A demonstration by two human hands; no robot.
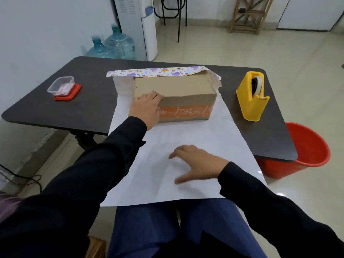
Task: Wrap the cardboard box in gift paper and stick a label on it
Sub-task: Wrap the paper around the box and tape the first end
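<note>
The cardboard box [175, 94] lies on its long side toward the 12 o'clock end of a sheet of gift paper [186, 138]. The sheet is spread white side up on the dark counter [74, 108]. Its far edge is folded up against the back of the box, showing a printed strip of purple and orange figures. Its near edge hangs past the counter over the person's lap. An orange printed band runs along the box's near face.

The left hand [147, 107] rests over the box's corner at 7 o'clock. Its fingers are held together and laid on the top face, and the palm is against the near face. The right hand [197, 162] is at 6 o'clock from the box, well apart from it, over the bare white paper. Its fingers are spread and the thumb is out wide. It is blurred, so I cannot tell whether it touches the sheet or is just above it.

A yellow tape dispenser [251, 97] stands on the counter at 3 o'clock from the box, just beside the paper's edge. At 9 o'clock, well apart, a small clear plastic container [62, 86] sits on its red lid with pale pinkish contents too small to make out. A red bucket [309, 151] stands on the floor at 4 o'clock, partly under the counter's corner. Two blue water jugs [115, 47] stand on the floor at 11 o'clock, beside a white water dispenser [141, 25].
</note>
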